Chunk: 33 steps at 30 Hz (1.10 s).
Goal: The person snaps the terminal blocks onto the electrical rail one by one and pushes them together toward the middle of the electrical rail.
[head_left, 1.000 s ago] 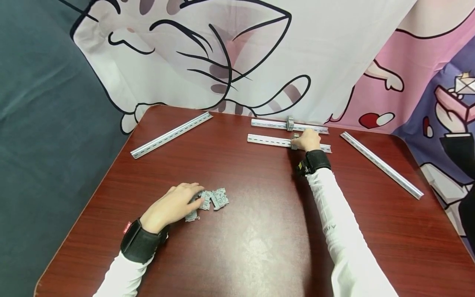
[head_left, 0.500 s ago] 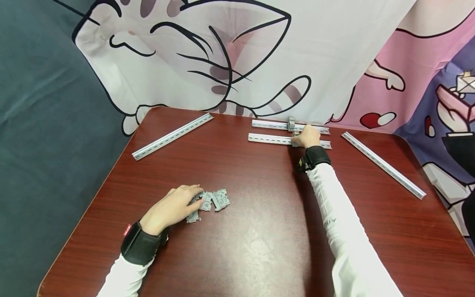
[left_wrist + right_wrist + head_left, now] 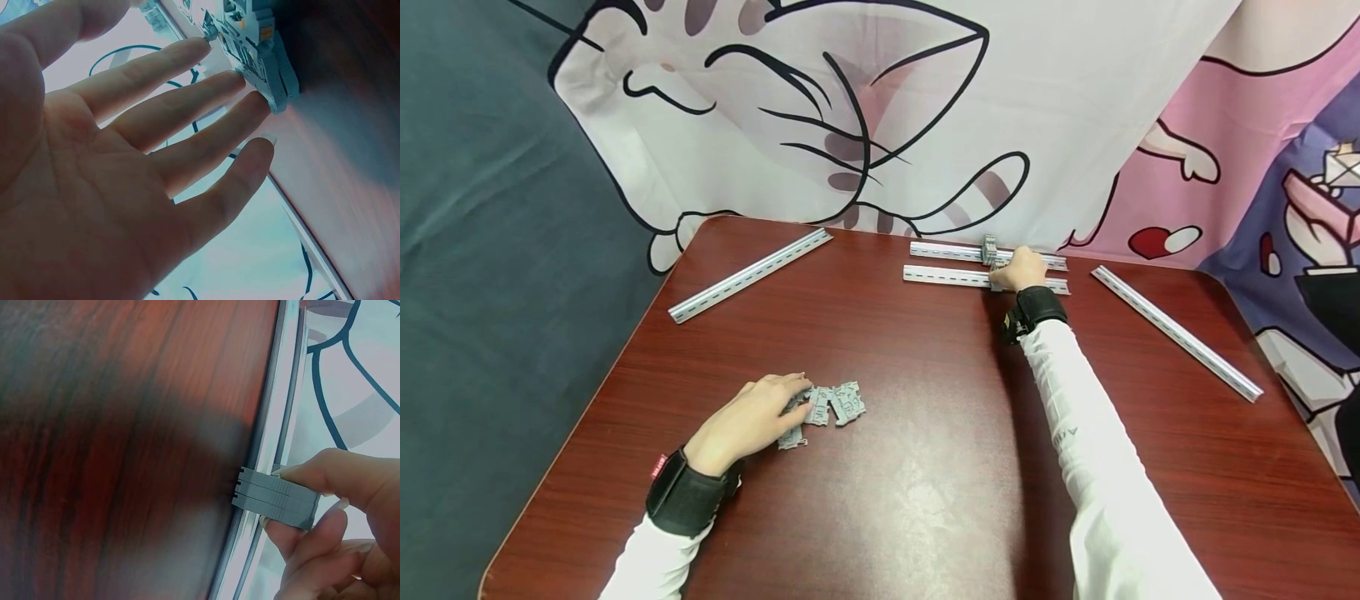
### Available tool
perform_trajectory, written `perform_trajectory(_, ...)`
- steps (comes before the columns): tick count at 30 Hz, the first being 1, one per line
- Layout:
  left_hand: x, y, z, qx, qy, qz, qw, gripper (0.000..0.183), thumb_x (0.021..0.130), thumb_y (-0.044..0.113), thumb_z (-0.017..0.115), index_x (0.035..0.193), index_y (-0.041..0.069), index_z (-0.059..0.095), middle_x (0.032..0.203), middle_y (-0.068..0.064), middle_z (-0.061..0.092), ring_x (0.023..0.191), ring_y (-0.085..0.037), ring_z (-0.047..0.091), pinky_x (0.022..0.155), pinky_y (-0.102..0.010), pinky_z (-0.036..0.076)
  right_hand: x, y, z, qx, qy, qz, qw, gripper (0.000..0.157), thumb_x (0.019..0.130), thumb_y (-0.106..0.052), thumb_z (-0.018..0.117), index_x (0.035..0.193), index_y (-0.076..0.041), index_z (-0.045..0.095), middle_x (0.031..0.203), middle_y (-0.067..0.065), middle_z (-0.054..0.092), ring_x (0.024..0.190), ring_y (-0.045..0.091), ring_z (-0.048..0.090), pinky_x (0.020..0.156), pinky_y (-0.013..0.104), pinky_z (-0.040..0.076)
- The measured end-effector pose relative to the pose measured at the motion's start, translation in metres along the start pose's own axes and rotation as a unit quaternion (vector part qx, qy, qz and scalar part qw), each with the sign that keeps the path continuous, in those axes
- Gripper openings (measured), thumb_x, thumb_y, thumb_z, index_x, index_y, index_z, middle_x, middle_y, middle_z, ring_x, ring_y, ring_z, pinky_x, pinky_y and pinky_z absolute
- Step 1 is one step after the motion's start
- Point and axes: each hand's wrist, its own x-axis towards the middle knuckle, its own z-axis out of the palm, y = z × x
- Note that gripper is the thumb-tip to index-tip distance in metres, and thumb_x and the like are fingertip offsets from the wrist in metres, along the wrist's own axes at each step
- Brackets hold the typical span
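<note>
Grey block stack (image 3: 275,497) straddles the nearer rail (image 3: 947,276) of the pair at the table's far edge, its thin slices lying face to face across the strip. Right hand (image 3: 1024,269) pinches it, digits on two opposite sides; such a hold probably keeps the slices together and square to the rail. Whether it is fully seated, cannot tell. Rear rail (image 3: 943,251) runs roughly alongside, carrying another grey block (image 3: 989,250). Left hand (image 3: 752,421) lies over the loose grey pieces (image 3: 847,403), fingers extended and spread, tips at the pieces' edge, gripping nothing visible; perhaps resting there to keep the supply within reach. Containers: none seen; loose pieces lie directly on the table (image 3: 775,525), and the rails act as carriers. Two further rails slant at the sides, left rail (image 3: 751,276) and right rail (image 3: 1176,333), apparently parked outside the working area.
</note>
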Motion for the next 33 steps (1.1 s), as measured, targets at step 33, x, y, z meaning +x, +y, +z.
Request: perform_trajectory(33,0.007,-0.012,-0.023,0.031,0.0,-0.002,0.9995,0.039,0.094,0.02,0.057,0.126,-0.003,0.059,0.126,-0.022,0.061,0.119,-0.039,0.056,0.099,-0.057,0.042,-0.015,-0.007,0.019,0.009,0.103,-0.002,0.995,0.04,0.079,-0.023,0.069,0.102,0.01,0.064,0.109,0.034,0.065,0.101,0.048,0.062,0.082,0.054,0.052)
